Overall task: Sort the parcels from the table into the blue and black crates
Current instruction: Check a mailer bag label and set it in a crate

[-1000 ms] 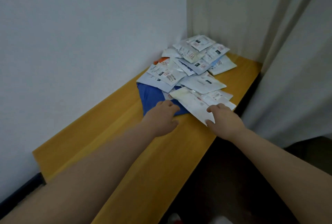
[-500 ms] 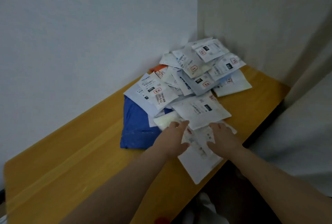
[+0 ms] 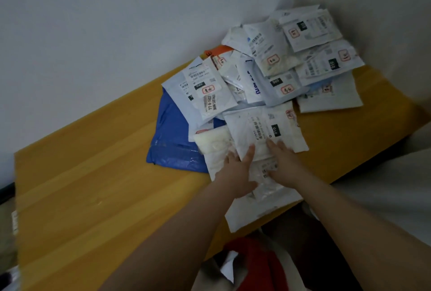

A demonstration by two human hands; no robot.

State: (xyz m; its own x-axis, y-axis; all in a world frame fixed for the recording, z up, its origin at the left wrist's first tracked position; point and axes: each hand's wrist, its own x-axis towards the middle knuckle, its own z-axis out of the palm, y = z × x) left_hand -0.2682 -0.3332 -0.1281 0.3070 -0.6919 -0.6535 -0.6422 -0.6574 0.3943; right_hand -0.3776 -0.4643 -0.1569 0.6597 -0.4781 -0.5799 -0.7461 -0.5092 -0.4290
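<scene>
My left hand [image 3: 238, 169] and right hand [image 3: 283, 164] lie side by side on the near white parcels [image 3: 261, 188], fingers stretched toward the parcel marked 010 [image 3: 263, 129]. The parcels are heaped in the corner of the yellow table [image 3: 93, 185], over a blue bag [image 3: 172, 143]. One white parcel [image 3: 254, 211] juts past the table's edge.

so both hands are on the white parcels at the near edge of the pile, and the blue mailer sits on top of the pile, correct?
Not quite. In the head view both hands, left hand and right hand, are on the white parcels, but the blue mailer lies underneath the pile, at its left edge.
</scene>
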